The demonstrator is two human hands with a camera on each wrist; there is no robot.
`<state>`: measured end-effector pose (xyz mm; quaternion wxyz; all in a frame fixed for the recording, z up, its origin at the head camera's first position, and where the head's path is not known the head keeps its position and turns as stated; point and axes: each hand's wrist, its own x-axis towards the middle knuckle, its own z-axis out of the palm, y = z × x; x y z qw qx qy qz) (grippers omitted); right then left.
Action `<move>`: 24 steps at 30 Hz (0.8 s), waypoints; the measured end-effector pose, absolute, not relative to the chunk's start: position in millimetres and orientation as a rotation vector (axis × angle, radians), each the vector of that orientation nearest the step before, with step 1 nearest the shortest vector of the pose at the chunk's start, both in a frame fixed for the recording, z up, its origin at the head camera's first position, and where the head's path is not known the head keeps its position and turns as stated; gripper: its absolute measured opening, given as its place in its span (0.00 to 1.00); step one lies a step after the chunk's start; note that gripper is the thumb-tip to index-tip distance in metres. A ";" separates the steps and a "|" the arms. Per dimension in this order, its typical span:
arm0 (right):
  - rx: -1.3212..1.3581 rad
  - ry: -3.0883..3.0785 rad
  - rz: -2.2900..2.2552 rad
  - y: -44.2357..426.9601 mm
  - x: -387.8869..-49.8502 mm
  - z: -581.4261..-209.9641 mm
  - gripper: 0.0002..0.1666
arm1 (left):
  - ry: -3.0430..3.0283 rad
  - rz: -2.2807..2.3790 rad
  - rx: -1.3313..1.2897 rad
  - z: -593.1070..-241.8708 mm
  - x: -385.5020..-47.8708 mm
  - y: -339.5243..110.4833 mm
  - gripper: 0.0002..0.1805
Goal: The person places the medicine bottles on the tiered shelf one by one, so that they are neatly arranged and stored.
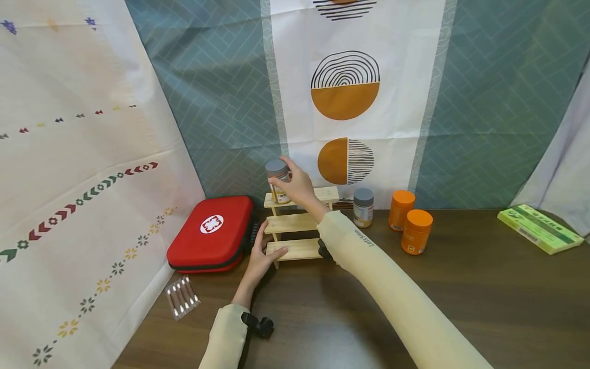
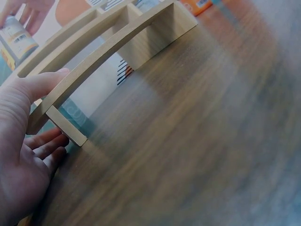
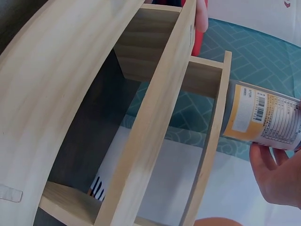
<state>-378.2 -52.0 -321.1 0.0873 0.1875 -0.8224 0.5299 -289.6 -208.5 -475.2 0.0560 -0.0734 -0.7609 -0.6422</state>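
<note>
Cream sleeves, head view: nearest us we see two, the right sleeve (image 1: 387, 274) crossing the wooden table (image 1: 322, 328) and the left sleeve (image 1: 226, 333) below it.
Right hand, head view: we see its thumb and fingers (image 1: 297, 185) gripping one grey-lidded supplement bottle (image 1: 279, 195) at the left end of the shelf's top tier.
Bottle axis, head view: its long axis runs close to upright, grey lid up, base at the tier.
Left hand, head view: it holds (image 1: 259, 255) the left end of one three-tier wooden shelf (image 1: 295, 249), whose steps rise away from us.
Counts, head view: we count one more grey-lidded bottle (image 1: 363, 207), two orange bottles (image 1: 417, 232), one red first-aid case (image 1: 211, 233), one cotton swab packet (image 1: 183, 297) and one green-yellow box (image 1: 540, 228).
Shelf end, left wrist view: only here do we see the left thumb over the front plank and the curled fingers (image 2: 49, 146) beside the leg; part of the held bottle's label shows beyond.
Bottle label, right wrist view: we see its barcode (image 3: 259, 109) and columns of print, unreadable from the head; the bottle lies sideways across this view, base toward the top plank, lid out of sight. We cannot tell whether the tier bears its weight.
</note>
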 end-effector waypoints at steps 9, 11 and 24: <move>0.595 -2.445 1.594 -50.2 -378.9 -321.4 0.44 | -2.310 -1.917 -0.217 -476.5 -290.4 -208.5 0.52; 0.593 -2.461 1.581 -49.7 -380.2 -321.3 0.45 | -2.311 -1.919 -0.217 -476.3 -290.4 -208.1 0.52; 0.632 -2.557 1.584 -41.9 -382.2 -318.0 0.52 | -2.304 -1.957 -0.229 -476.5 -290.2 -209.3 0.51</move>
